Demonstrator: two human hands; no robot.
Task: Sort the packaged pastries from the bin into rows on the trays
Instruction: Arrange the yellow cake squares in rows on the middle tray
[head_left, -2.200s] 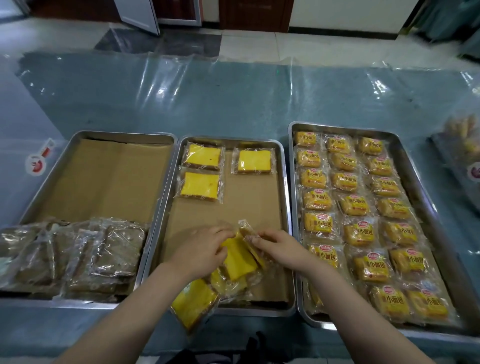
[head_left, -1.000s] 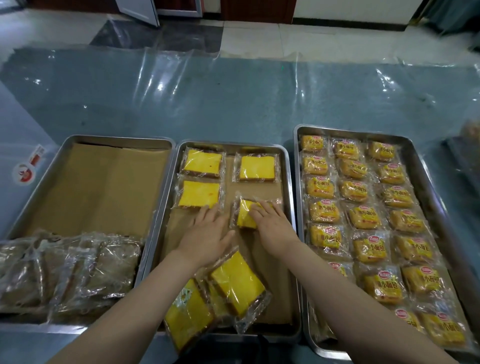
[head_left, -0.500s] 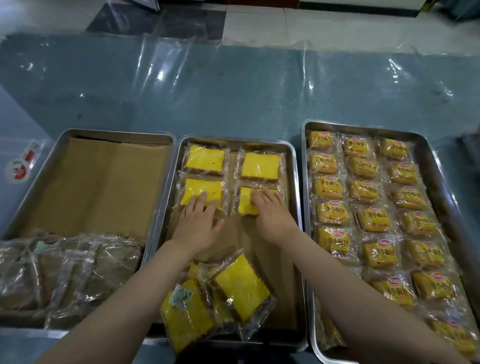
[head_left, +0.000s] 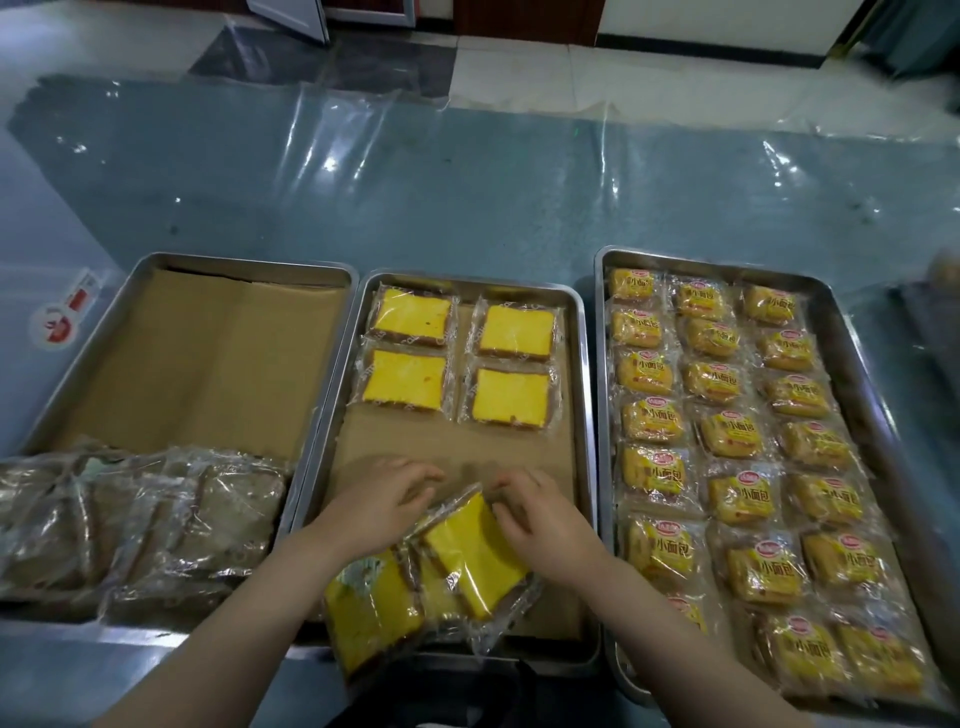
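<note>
While both my hands work the near end of the paper-lined steel middle tray (head_left: 584, 395), my left hand (head_left: 382, 501) and right hand (head_left: 540, 519) curl their fingers round the edges of one clear-wrapped yellow cake slice (head_left: 475, 556) atop a loose heap (head_left: 374, 608). Four placed slices (head_left: 460, 358) lie flat in two rows at the far end. Crinkled brown-bread packets (head_left: 140, 519) crowd the left tray (head_left: 78, 374); glossy small bun packs (head_left: 727, 431) fill the right tray (head_left: 878, 415) in three columns. Wrinkled plastic sheeting (head_left: 467, 197) covers the table.
</note>
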